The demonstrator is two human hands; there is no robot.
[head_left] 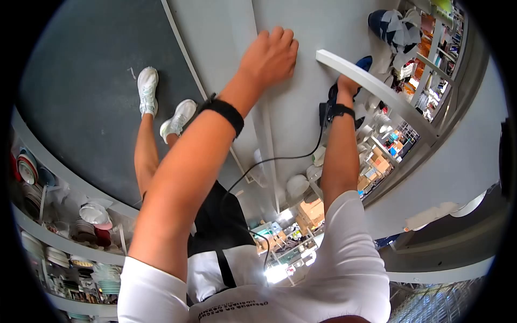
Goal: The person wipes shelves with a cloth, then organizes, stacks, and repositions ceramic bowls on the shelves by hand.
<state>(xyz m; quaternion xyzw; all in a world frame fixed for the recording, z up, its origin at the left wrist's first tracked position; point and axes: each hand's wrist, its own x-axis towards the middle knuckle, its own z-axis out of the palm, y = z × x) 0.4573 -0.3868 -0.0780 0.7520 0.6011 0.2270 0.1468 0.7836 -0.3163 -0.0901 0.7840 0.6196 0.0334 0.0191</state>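
Observation:
My left hand (272,58) is closed with its fingers curled, above a pale grey surface (215,32). The back of the hand faces me, and the palm is hidden. Partly behind a white metal bar (371,83), my right hand (348,85) is beside a dark blue glossy object (364,63). Its fingers are mostly covered, so I cannot tell whether it grips that object. A black band (225,116) circles my left wrist. The right wrist wears another black strap (342,110) with a small box and a cable (280,158).
At the upper right stands a dark blue vessel (379,24) partly wrapped in pale plastic. White bowls (297,185) are near my right forearm. Shelves at the lower left hold stacked plates (57,257) and bowls (94,213). Cardboard boxes (311,211) are farther off. My feet are on dark flooring (91,64).

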